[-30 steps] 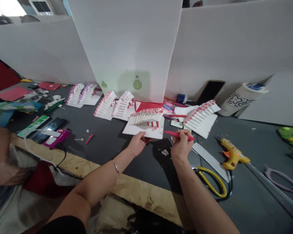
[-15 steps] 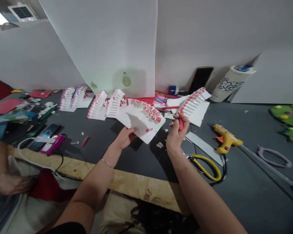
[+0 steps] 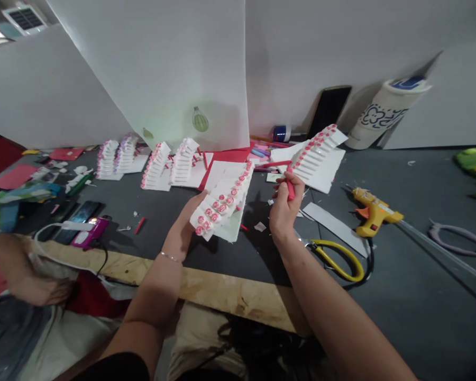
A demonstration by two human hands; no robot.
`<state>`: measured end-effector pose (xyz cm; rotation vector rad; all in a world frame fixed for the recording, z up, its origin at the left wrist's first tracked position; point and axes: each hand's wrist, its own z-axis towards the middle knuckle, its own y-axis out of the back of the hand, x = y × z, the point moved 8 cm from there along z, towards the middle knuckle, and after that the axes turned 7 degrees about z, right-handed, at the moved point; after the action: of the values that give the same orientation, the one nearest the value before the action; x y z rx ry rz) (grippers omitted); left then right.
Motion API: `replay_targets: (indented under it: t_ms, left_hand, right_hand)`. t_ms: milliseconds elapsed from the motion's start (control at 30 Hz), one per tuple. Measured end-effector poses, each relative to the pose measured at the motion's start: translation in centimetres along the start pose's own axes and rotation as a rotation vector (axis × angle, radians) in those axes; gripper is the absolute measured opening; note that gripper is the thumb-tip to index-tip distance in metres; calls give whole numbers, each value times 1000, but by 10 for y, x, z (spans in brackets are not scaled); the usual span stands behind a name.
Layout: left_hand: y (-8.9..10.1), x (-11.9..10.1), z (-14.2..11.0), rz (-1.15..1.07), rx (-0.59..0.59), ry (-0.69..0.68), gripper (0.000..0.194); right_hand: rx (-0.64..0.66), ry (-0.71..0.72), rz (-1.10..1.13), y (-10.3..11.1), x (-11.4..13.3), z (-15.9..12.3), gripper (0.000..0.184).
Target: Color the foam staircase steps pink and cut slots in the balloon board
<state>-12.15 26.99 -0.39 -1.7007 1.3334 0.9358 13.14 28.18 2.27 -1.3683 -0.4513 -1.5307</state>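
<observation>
Grey tabletop [image 3: 416, 323] spreads before us, and over its middle we hold a white card model [image 3: 224, 193] tilted, near its left edge, in our left hand [image 3: 185, 218]; squeezing too hard could bend the card. Another white model [image 3: 321, 172] lies just beyond our right hand [image 3: 285, 210], where a careless knuckle could knock it. Farther right rests a yellow glue gun [image 3: 375, 208]. Our right hand is closed around a red pen [image 3: 291, 188]; we can't tell if it's capped, so a stray tip could streak the white. Smallest, the red rosettes [image 3: 222, 208] might loosen if rubbed.
</observation>
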Motion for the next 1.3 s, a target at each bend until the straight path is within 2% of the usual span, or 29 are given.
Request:
replay_targets:
  t_ms: [67, 233, 400, 467, 567, 767, 867, 1000, 1100, 1300]
  left_hand:
    - [0, 3, 4, 16, 34, 8, 30]
    - [14, 1, 14, 177, -38, -43, 32]
    - [24, -4, 19, 133, -63, -57, 29]
    - [30, -4, 21, 102, -97, -53, 27]
    - [35, -1, 24, 91, -121, -33, 25]
    - [34, -1, 25, 84, -107, -51, 25]
    - [34, -4, 24, 104, -122, -88, 25]
    - [36, -4, 25, 119, -128, -112, 31]
    - [38, -4, 26, 156, -140, -135, 37]
    - [38, -7, 24, 320, -173, -194, 34]
  right_hand:
    - [-2, -27, 31, -1, 0, 0, 22]
    - [43, -95, 53, -6, -1, -2, 19]
    - [121, -102, -4, -10, 0, -4, 14]
    - [211, -118, -88, -15, -2, -4, 9]
    - [396, -137, -337, -26, -5, -4, 9]
    - [669, 48, -864, -45, 6, -10, 15]
    - [834, 50, -947, -42, 0, -20, 20]
    - [995, 42, -840, -33, -7, -42, 31]
    - [1001, 81, -742, -29, -7, -61, 33]
    - [898, 59, -685, -30, -15, -80, 27]
